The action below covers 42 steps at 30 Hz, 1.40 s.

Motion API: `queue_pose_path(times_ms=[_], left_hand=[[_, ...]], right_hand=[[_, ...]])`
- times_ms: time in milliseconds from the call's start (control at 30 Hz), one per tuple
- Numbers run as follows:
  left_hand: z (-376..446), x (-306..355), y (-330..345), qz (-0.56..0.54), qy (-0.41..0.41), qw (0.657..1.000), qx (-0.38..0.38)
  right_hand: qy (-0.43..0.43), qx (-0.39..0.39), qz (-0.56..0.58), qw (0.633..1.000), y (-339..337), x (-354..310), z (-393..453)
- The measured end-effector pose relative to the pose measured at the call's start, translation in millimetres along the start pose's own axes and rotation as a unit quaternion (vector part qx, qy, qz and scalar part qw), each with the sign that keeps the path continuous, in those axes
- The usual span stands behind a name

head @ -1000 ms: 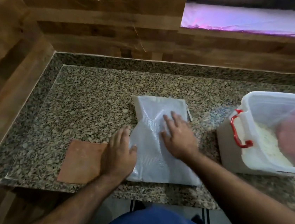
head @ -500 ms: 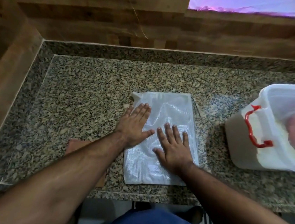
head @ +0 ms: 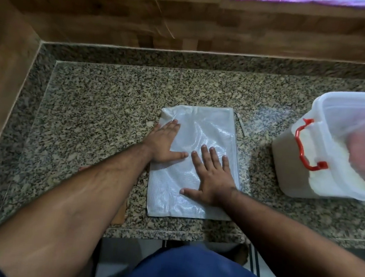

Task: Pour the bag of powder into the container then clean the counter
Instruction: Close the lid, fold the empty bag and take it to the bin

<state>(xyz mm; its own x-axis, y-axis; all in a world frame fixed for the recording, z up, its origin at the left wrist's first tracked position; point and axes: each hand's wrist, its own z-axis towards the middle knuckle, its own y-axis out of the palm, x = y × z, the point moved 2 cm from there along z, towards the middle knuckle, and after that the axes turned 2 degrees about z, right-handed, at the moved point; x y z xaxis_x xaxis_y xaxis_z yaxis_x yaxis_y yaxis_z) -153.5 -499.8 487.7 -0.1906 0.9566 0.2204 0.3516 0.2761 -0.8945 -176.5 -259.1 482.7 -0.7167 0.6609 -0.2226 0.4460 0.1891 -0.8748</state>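
Speckled granite bench point(head: 93, 114), then the white plastic tub with red handle point(head: 343, 156) off to the right hand's point(head: 212, 178) side. Both palms, left hand point(head: 165, 142) too, press open and flat on the limp clear plastic bag point(head: 203, 129); looks light and slippery, so pinch an edge.

Site: I read it as a home kitchen | granite counter point(head: 111, 112) | wood-panelled wall point(head: 100, 8) | plastic tub point(head: 344, 143) of white powder point(head: 342, 165)
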Motion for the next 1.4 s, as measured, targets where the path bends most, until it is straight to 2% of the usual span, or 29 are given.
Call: queue_pose_path(times_ms=[100,200,333,433,533,667,767,833,900,1000,1100,1133,1200,1300,1400], left_hand=[[0,10,-26,-0.028,-0.032,0.998,-0.052],[-14,35,-54,-0.053,-0.056,0.997,-0.029],[-41,98,-91,-0.095,-0.036,0.99,0.099],[-49,150,-119,-0.175,-0.025,0.958,0.225],[-42,208,-141,-0.218,0.036,0.923,0.316],[-41,315,-154,-0.205,0.16,0.886,0.383],[-34,392,-142,-0.144,0.238,0.89,0.362],[-24,437,-127,-0.081,0.246,0.913,0.315],[-13,472,-112,0.021,0.214,0.937,0.275],[-2,501,-97,0.131,0.15,0.955,0.219],[5,500,-92,0.132,0.123,0.969,0.167],[7,498,-91,0.119,0.124,0.973,0.151],[9,496,-90,0.087,0.124,0.981,0.12],[10,496,-91,0.045,0.106,0.989,0.096],[10,493,-91,0.032,0.079,0.991,0.106]], right_hand=[[-0.005,-0.081,-0.027,0.996,-19,1,3],[-0.008,-0.118,-0.048,0.992,-57,-1,-2],[-0.006,-0.019,-0.105,0.994,-133,4,-37],[0.002,0.048,-0.123,0.991,-196,34,-76],[0.033,0.106,-0.121,0.986,-251,85,-120],[0.096,0.179,-0.102,0.974,-295,172,-178],[0.142,0.199,-0.041,0.969,-306,247,-214],[0.164,0.228,-0.004,0.96,-303,302,-230],[0.183,0.258,0.054,0.947,-287,355,-238],[0.21,0.275,0.165,0.924,-250,412,-242],[0.267,0.309,0.28,0.869,-203,449,-239],[0.28,0.304,0.291,0.863,-183,459,-237],[0.26,0.239,0.268,0.896,-139,473,-229],[0.21,0.147,0.151,0.955,-88,482,-224],[0.199,0.16,0.078,0.964,-64,490,-222]])
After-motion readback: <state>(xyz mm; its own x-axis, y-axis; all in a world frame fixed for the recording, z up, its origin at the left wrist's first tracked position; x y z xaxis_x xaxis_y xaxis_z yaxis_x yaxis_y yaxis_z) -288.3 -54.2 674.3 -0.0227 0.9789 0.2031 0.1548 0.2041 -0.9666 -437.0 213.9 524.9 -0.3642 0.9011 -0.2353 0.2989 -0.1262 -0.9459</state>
